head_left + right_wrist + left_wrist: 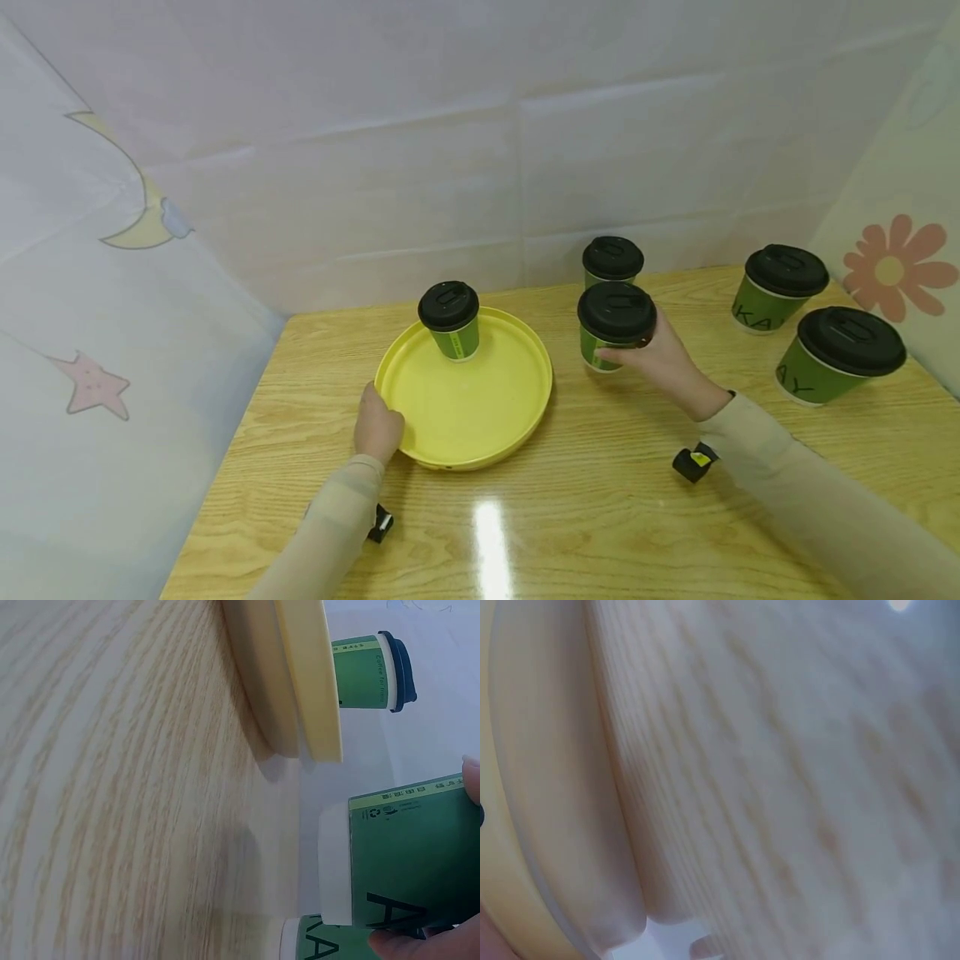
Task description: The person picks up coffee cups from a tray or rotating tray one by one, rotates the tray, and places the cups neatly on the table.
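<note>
A round yellow tray (pixel 480 417) lies on the wooden table, with a black-lidded green paper coffee cup (pixel 457 340) upright near its back rim. My left hand (pixel 378 425) grips the tray's left rim; the left wrist view shows the tray wall (pixel 562 787) up close. To the right of the tray, my right hand (pixel 660 354) holds a second lidded coffee cup (pixel 617 315) round its side. In the right wrist view, the base of this held cup (pixel 412 851) shows apart from the table surface. Another cup (pixel 612 258) stands close behind it, partly hidden.
Two more lidded cups, a rear one (pixel 780 287) and a front one (pixel 838 354), stand at the table's right side. A pale cloth wall (pixel 375 192) borders the table (pixel 600 500) at the back and sides. Small black devices hang at both wrists.
</note>
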Tool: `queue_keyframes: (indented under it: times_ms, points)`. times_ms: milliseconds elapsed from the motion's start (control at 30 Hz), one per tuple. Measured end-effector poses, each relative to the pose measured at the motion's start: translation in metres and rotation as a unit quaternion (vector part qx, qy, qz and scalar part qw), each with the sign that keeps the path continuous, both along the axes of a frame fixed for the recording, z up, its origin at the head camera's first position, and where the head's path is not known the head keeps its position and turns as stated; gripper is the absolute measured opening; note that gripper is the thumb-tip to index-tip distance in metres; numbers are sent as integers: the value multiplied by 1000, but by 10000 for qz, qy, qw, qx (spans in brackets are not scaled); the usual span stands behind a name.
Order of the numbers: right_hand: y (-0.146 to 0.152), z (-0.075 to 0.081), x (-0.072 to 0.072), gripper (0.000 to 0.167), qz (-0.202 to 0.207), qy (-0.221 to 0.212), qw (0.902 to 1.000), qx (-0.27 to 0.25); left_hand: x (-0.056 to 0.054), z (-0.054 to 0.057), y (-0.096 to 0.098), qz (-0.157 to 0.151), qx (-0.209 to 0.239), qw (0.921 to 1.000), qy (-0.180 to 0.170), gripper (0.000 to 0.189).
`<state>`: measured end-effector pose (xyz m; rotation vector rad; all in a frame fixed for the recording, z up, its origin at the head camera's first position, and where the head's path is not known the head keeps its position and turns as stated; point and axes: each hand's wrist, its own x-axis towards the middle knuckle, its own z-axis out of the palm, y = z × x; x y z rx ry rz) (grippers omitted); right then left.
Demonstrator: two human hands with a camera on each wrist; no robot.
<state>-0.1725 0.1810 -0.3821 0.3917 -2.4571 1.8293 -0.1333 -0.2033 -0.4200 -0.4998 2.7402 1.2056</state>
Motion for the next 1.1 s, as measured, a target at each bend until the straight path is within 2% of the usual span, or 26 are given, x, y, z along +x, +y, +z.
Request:
queue_keyframes:
  times_ms: [333,600,1100]
  points:
    - [6,-6,-1,79,-86,-156,9998,-74,-3,-4,-1,34,-133,9999,73,64]
    - [11,-11,0,84,-110,-388,9991,-92,-3,-4,0,51,-54,10000,32,65]
    - [21,-21,-2,93,172,-851,9959,-265,-2,-3,2,149,30,9998,153,65]
